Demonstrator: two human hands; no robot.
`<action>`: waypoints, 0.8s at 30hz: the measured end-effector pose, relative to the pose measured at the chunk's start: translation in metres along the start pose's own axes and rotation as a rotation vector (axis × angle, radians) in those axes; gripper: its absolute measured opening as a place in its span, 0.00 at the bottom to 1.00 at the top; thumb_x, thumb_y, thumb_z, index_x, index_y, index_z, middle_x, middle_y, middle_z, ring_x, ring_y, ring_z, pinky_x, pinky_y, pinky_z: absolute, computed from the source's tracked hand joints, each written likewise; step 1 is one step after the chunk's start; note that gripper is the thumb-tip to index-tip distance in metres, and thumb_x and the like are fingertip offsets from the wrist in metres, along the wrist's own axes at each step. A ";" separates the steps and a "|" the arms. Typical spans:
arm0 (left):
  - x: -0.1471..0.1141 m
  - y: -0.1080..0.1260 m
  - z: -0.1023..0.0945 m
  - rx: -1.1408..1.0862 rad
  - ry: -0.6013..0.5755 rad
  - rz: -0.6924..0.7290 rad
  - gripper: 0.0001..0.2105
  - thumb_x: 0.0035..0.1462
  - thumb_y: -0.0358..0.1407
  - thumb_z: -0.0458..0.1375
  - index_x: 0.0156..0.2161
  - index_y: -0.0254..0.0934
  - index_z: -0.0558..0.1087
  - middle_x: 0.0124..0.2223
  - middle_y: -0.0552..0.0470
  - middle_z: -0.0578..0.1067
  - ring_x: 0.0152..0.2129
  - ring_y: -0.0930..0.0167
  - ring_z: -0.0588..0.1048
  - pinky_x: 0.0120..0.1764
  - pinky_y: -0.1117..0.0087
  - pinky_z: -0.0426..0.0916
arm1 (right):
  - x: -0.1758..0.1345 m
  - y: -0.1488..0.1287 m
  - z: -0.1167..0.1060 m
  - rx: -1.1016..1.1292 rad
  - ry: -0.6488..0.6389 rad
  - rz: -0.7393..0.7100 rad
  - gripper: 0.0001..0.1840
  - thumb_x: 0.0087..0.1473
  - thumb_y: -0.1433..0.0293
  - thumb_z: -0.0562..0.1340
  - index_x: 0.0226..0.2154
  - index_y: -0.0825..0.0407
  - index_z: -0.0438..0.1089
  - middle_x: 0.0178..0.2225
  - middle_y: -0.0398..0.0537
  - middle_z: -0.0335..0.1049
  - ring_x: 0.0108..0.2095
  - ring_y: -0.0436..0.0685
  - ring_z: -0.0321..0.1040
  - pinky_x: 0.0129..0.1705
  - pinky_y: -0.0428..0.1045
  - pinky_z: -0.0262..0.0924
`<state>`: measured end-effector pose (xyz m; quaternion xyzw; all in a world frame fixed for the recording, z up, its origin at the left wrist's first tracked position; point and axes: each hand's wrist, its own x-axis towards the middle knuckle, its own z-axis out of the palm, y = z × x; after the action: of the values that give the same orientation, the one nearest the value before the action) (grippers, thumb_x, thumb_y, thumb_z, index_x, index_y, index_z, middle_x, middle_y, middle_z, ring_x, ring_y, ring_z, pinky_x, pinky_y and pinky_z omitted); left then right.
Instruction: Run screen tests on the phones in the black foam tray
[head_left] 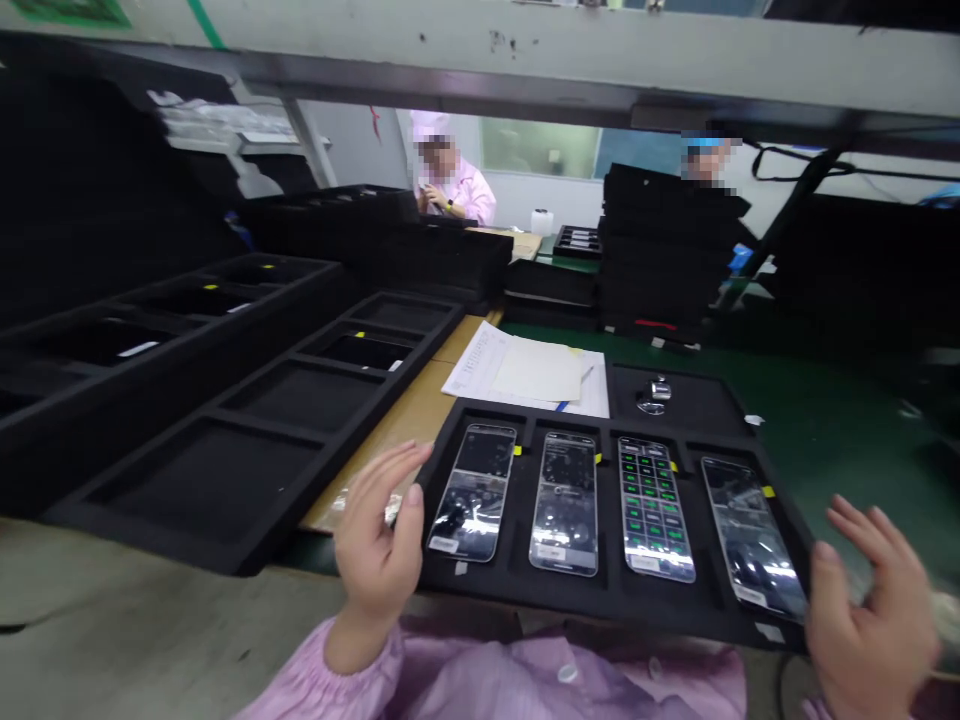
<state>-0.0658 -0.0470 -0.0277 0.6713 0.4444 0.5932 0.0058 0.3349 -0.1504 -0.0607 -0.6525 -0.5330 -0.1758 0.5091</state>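
Tray (562, 597): four phones (565, 505) seated
Screens (656, 510): one shows green, three don't yet
Our left hand (381, 545), right hand (874, 605): fingers apart, holding nothing

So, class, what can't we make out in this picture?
In the head view:
1. Wording on the white labels of the phones: too small and blurred.
2. Print on the paper sheets: too small.
3. Body of the person at back right: mostly hidden by the black stack.
4. Far-left tray: cut off by the left edge.
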 end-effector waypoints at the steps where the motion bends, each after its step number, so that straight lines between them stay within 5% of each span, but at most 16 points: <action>1: 0.001 -0.004 0.003 0.004 -0.041 -0.045 0.13 0.64 0.32 0.54 0.51 0.43 0.75 0.51 0.49 0.78 0.52 0.63 0.74 0.58 0.55 0.67 | 0.003 0.000 0.001 -0.038 -0.024 -0.025 0.20 0.65 0.62 0.57 0.54 0.54 0.69 0.56 0.61 0.68 0.64 0.76 0.55 0.64 0.73 0.46; 7: 0.003 -0.022 0.009 0.035 -0.209 -0.245 0.12 0.64 0.43 0.55 0.45 0.44 0.78 0.53 0.49 0.77 0.55 0.58 0.72 0.61 0.48 0.63 | -0.001 -0.019 0.000 0.043 -0.546 -0.364 0.14 0.63 0.67 0.57 0.47 0.44 0.76 0.64 0.49 0.62 0.68 0.72 0.49 0.62 0.73 0.53; 12: 0.003 -0.023 0.009 0.048 -0.224 -0.274 0.13 0.63 0.47 0.55 0.44 0.46 0.78 0.53 0.50 0.78 0.55 0.57 0.72 0.62 0.46 0.62 | -0.005 -0.032 0.002 0.026 -0.631 -0.431 0.15 0.63 0.70 0.57 0.45 0.45 0.77 0.68 0.47 0.54 0.70 0.72 0.44 0.63 0.75 0.48; 15: 0.005 -0.021 0.009 0.043 -0.230 -0.297 0.14 0.62 0.49 0.55 0.43 0.46 0.78 0.53 0.50 0.78 0.55 0.56 0.72 0.62 0.44 0.62 | -0.003 -0.031 0.002 0.052 -0.556 -0.384 0.15 0.63 0.71 0.56 0.46 0.46 0.76 0.66 0.50 0.58 0.68 0.71 0.49 0.63 0.74 0.49; 21: 0.008 -0.018 0.009 -0.022 -0.227 -0.402 0.13 0.61 0.50 0.56 0.41 0.48 0.79 0.53 0.52 0.78 0.55 0.56 0.73 0.61 0.44 0.64 | 0.002 -0.018 -0.001 0.047 -0.090 -0.029 0.12 0.64 0.68 0.55 0.43 0.50 0.74 0.59 0.55 0.68 0.63 0.69 0.59 0.62 0.69 0.54; 24: 0.008 -0.018 0.007 -0.062 -0.222 -0.459 0.14 0.60 0.51 0.57 0.40 0.47 0.79 0.52 0.52 0.78 0.54 0.55 0.74 0.61 0.44 0.65 | 0.001 -0.008 0.002 0.017 -0.088 0.189 0.14 0.63 0.62 0.57 0.43 0.51 0.74 0.59 0.57 0.67 0.62 0.70 0.60 0.61 0.70 0.54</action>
<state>-0.0712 -0.0275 -0.0334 0.6134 0.5635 0.5122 0.2095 0.3273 -0.1487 -0.0568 -0.7027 -0.4922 -0.0937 0.5052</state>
